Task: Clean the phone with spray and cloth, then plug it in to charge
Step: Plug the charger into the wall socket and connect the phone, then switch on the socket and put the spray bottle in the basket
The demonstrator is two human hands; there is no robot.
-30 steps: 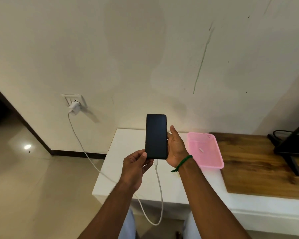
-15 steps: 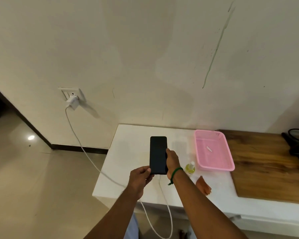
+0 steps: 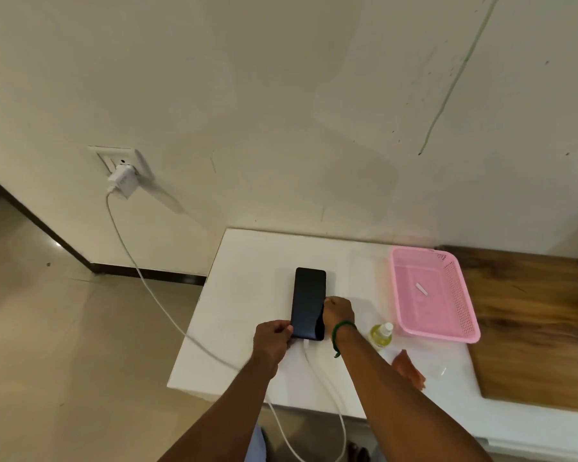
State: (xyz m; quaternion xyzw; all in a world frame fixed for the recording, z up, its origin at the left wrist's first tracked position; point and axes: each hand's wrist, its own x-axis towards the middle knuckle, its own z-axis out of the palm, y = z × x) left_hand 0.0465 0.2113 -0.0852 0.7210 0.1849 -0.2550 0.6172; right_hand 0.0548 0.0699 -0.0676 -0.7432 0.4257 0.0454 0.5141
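Note:
The black phone point(image 3: 308, 302) lies screen up, low over or on the white tabletop point(image 3: 247, 295). My left hand point(image 3: 272, 341) pinches its near left corner. My right hand point(image 3: 338, 311), with a green band at the wrist, grips its right edge. A white charging cable point(image 3: 147, 288) runs from the phone's near end off the table and up to the white charger point(image 3: 122, 181) in the wall socket. A small spray bottle point(image 3: 381, 335) of yellowish liquid stands right of my right wrist. An orange cloth point(image 3: 409, 370) lies just past my right forearm.
A pink plastic basket point(image 3: 461, 295) with a small white item in it sits at the table's right. A wooden board point(image 3: 534, 321) lies beyond it. The tiled floor point(image 3: 64, 345) spreads out to the left, and the wall stands close behind the table.
Both hands have lowered the phone from chest height down to the tabletop. The view has tilted down, so the bottle and cloth came into sight.

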